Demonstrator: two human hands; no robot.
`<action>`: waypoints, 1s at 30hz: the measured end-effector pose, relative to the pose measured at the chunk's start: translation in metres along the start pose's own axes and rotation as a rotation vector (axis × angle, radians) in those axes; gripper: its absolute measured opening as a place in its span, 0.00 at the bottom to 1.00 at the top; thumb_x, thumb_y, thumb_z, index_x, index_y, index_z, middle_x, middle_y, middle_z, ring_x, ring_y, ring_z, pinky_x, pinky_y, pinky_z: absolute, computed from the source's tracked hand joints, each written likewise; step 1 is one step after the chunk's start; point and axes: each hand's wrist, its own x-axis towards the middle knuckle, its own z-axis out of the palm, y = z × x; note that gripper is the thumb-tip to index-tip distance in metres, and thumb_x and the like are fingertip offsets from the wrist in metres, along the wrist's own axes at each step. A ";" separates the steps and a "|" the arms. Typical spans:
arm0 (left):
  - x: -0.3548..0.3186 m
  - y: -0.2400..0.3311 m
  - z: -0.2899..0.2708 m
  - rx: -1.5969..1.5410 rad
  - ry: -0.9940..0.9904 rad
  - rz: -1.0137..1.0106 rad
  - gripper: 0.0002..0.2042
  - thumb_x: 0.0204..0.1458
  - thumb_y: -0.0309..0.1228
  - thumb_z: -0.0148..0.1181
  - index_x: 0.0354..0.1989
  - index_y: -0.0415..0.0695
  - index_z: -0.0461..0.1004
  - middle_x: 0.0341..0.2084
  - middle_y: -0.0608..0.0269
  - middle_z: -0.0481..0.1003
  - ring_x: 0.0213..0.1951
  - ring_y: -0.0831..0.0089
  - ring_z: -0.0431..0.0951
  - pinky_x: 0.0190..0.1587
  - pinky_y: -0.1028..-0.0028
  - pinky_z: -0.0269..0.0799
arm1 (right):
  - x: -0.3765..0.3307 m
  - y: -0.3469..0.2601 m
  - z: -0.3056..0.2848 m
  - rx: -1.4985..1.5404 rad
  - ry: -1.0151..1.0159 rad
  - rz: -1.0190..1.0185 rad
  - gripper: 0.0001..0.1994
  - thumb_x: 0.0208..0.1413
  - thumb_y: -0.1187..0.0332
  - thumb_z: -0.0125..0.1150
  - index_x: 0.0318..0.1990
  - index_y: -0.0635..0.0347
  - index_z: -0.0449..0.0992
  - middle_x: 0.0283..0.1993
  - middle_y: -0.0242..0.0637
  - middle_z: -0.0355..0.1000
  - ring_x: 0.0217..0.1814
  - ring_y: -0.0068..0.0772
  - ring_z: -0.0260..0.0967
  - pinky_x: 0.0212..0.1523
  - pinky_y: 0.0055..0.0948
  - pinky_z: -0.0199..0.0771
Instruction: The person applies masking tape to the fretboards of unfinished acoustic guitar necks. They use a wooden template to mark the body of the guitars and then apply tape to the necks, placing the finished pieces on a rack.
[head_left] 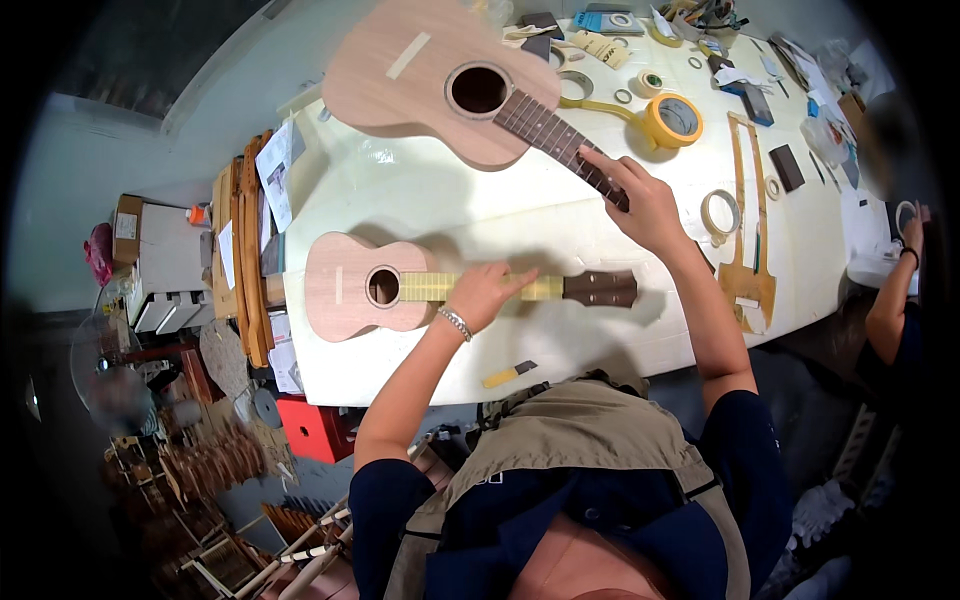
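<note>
Dark-necked ukulele over the far side of the bench; yellow-necked ukulele lying nearer.
From my remote view, the right hand grasps the first near its neck's outer end; the left hand lies across the second's neck, whether gripping or only resting I cannot tell. I judge both light and stiff, their thin bodies easily dented: hold by the neck, support the body.

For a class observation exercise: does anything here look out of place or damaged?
A yellowish strip, apparently loose tape, trails left from the yellow tape roll toward the picture's upper right; tape usually stays wound. Neither the upper guitar nor the lower guitar shows obvious damage.
</note>
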 end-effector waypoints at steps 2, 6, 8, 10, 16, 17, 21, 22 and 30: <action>-0.009 0.018 0.003 0.011 -0.045 -0.013 0.31 0.42 0.18 0.52 0.57 0.61 0.66 0.29 0.56 0.69 0.31 0.59 0.71 0.35 0.64 0.69 | 0.000 0.015 0.015 -0.061 -0.016 -0.050 0.38 0.37 0.81 0.57 0.59 0.32 0.64 0.33 0.35 0.69 0.29 0.40 0.71 0.29 0.34 0.73; -0.042 0.037 0.009 0.023 -0.123 -0.128 0.33 0.39 0.19 0.51 0.58 0.62 0.65 0.33 0.59 0.70 0.34 0.61 0.72 0.36 0.65 0.69 | 0.005 0.025 0.078 -0.056 -0.195 -0.028 0.33 0.40 0.76 0.57 0.58 0.32 0.65 0.34 0.38 0.69 0.32 0.44 0.71 0.33 0.38 0.72; -0.051 0.046 0.006 0.010 -0.124 -0.162 0.33 0.39 0.20 0.52 0.58 0.61 0.66 0.34 0.59 0.70 0.35 0.62 0.72 0.36 0.65 0.68 | 0.009 0.028 0.107 -0.108 -0.276 -0.027 0.35 0.40 0.75 0.58 0.59 0.30 0.64 0.35 0.36 0.69 0.32 0.41 0.71 0.31 0.36 0.72; -0.061 0.053 0.002 0.003 -0.104 -0.187 0.32 0.39 0.20 0.52 0.58 0.60 0.66 0.34 0.60 0.70 0.35 0.63 0.72 0.37 0.66 0.68 | 0.015 0.026 0.126 -0.061 -0.327 -0.011 0.32 0.41 0.71 0.61 0.57 0.28 0.65 0.34 0.37 0.69 0.35 0.40 0.72 0.32 0.37 0.72; -0.070 0.056 0.009 0.008 -0.112 -0.214 0.32 0.39 0.22 0.54 0.58 0.60 0.66 0.34 0.61 0.69 0.36 0.63 0.71 0.39 0.66 0.66 | 0.037 0.073 0.113 -0.048 0.194 -0.153 0.34 0.36 0.58 0.70 0.54 0.56 0.65 0.47 0.38 0.67 0.52 0.42 0.62 0.54 0.41 0.58; -0.070 0.055 0.009 -0.018 -0.131 -0.229 0.32 0.39 0.23 0.56 0.58 0.60 0.66 0.34 0.61 0.69 0.36 0.64 0.71 0.39 0.66 0.66 | 0.043 0.090 0.096 -0.171 0.279 0.042 0.32 0.38 0.60 0.71 0.54 0.58 0.67 0.51 0.41 0.66 0.54 0.43 0.60 0.54 0.41 0.58; -0.063 0.055 0.001 -0.107 -0.176 -0.268 0.32 0.39 0.30 0.63 0.58 0.59 0.65 0.34 0.62 0.69 0.37 0.64 0.71 0.40 0.66 0.66 | 0.044 0.194 0.043 -0.830 0.280 0.414 0.36 0.35 0.67 0.70 0.56 0.64 0.61 0.54 0.45 0.63 0.64 0.45 0.53 0.68 0.51 0.36; -0.062 0.056 0.001 -0.125 -0.177 -0.278 0.33 0.38 0.32 0.64 0.59 0.58 0.65 0.34 0.62 0.69 0.37 0.65 0.71 0.40 0.66 0.65 | 0.041 0.207 0.032 -0.903 0.288 0.350 0.13 0.48 0.67 0.56 0.41 0.61 0.73 0.42 0.43 0.71 0.54 0.40 0.63 0.68 0.47 0.39; -0.058 0.057 0.006 -0.148 -0.259 -0.349 0.34 0.37 0.40 0.67 0.59 0.55 0.65 0.35 0.63 0.70 0.39 0.64 0.70 0.43 0.65 0.64 | 0.032 0.215 -0.029 -0.126 0.003 0.537 0.15 0.43 0.59 0.68 0.34 0.60 0.78 0.31 0.39 0.75 0.38 0.37 0.73 0.67 0.40 0.46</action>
